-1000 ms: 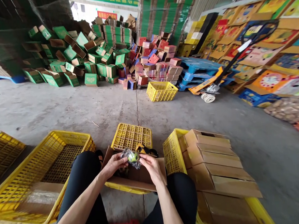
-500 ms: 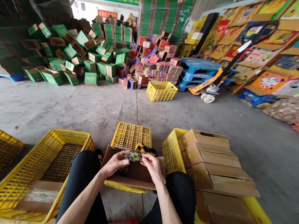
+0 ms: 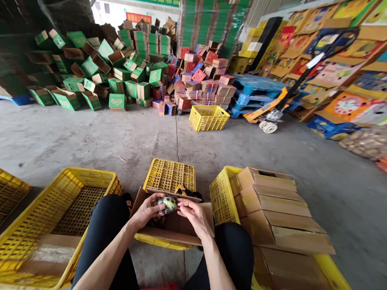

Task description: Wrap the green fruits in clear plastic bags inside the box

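My left hand (image 3: 147,212) is closed around a roundish, yellow-green and dark piece wrapped in shiny clear plastic (image 3: 167,204), possibly a fruit. At its right end, the fingertips of my right hand (image 3: 194,213) are pinched on the edge of the wrap. Both hands are above an open cardboard box (image 3: 199,234) between my knees, which rests on a yellow crate. The box's inside is dark and partly hidden by my hands.
A yellow crate with folded cartons (image 3: 281,214) stands on my right. Another yellow crate (image 3: 99,176), with a cardboard piece inside, is on my left. An upturned yellow crate (image 3: 169,173) lies ahead. Farther off are piled green boxes (image 3: 117,101) and a pallet jack (image 3: 277,106).
The wrapped piece has turned and shifted slightly left, showing a rounder, paler side. My left fingers now wrap further around it, and my right hand has moved slightly left and down.
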A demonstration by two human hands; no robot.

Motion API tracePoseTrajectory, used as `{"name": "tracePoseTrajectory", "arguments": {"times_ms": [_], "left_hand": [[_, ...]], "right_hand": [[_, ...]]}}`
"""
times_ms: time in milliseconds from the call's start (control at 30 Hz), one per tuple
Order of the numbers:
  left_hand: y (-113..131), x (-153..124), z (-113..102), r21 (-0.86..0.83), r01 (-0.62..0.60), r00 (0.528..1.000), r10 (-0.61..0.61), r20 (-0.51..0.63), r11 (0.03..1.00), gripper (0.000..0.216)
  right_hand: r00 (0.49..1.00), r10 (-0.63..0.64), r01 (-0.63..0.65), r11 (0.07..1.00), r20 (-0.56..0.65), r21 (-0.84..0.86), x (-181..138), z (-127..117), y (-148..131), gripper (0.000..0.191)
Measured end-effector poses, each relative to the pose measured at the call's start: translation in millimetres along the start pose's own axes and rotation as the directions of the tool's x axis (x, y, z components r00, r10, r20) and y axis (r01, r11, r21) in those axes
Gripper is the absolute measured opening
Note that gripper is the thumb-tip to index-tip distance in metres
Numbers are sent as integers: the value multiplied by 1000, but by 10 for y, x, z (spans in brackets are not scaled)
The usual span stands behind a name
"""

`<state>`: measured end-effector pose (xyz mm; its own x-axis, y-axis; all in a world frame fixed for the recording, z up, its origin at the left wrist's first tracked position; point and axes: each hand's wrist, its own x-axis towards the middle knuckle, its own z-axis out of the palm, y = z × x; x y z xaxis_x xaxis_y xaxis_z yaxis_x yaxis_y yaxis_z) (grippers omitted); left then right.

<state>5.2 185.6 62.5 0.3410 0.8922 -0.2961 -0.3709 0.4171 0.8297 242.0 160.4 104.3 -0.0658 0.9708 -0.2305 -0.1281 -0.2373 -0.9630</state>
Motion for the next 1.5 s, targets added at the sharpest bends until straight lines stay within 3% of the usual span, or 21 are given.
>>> {"name": "tracePoseTrajectory", "arguments": {"times_ms": [167, 433, 667, 767, 933, 1100, 1167, 1233, 1333, 1433, 1500], "left_hand": [[3, 27, -13, 52, -63, 998, 62, 19, 997, 68], [-30, 36, -6, 2, -134, 989, 134, 59, 991, 94], [-9, 55, 16, 49, -152, 988, 150, 45, 987, 62], [9, 46, 27, 69, -135, 989, 130, 69, 988, 55], [22, 15, 28, 69, -77, 996, 75, 37, 995, 61], [43, 3, 44, 110, -83, 996, 86, -22, 990, 59], [47, 8, 47, 121, -75, 997, 78, -19, 990, 53], [48, 11, 45, 133, -75, 997, 75, 6, 988, 49], [50, -3, 45, 146, -68, 995, 56, 84, 987, 45], [55, -45, 59, 140, -16, 981, -11, 192, 990, 44], [61, -71, 68, 148, 15, 972, -49, 230, 989, 46]], "right_hand": [[1000, 14, -13, 1000, -28, 7, -2, -2, 28, 54], [1000, 19, -18, 999, -23, 49, 30, -38, 142, 57], [1000, -9, 9, 1000, 4, 19, 71, -56, 209, 70], [998, -53, 54, 998, 19, -27, 89, -60, 225, 60], [996, -65, 71, 992, 55, -109, 101, -79, 238, 47], [990, -130, 98, 921, -62, -377, 90, -110, 218, 54], [997, -75, 59, 943, -36, -326, 68, -90, 197, 52], [998, 20, -7, 982, 66, -190, 33, -47, 174, 51], [982, 101, -93, 994, 162, -58, -24, 33, 148, 65], [978, 152, -143, 987, 142, -67, -58, 95, 151, 81], [979, 175, -164, 981, 107, -103, -59, 107, 171, 72]]}}
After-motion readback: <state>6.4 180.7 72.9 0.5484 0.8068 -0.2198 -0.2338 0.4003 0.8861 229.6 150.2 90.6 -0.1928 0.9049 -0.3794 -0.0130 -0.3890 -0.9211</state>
